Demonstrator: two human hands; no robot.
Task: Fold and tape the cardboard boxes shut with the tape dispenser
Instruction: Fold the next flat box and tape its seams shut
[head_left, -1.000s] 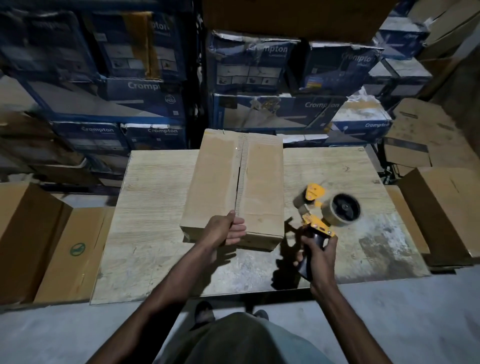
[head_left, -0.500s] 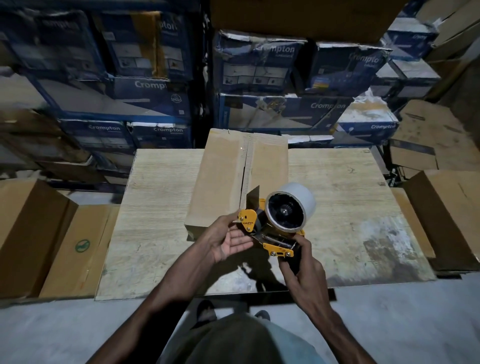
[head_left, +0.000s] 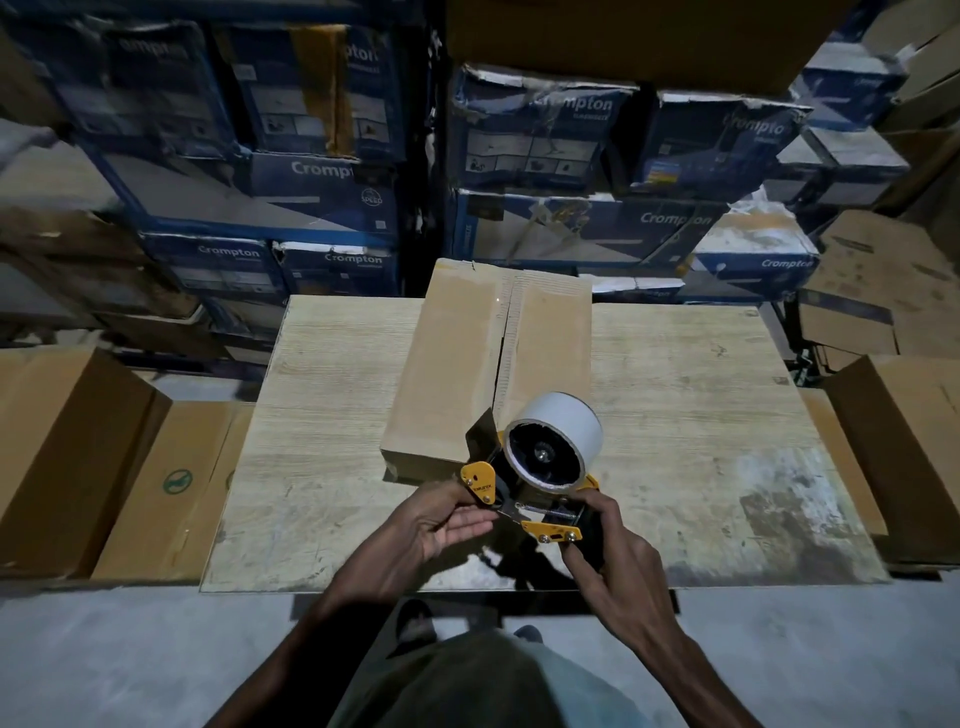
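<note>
Up came the tape dispenser off the surface, right hand wrapped round its handle, while the left hand quit the cardboard box just beyond and lay loose-fingered under its yellow nose, so taping of the bare seam looked imminent.

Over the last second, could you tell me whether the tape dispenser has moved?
Yes. The tape dispenser has swung left, from over the table right of the cardboard box to the near end of its seam.
</note>
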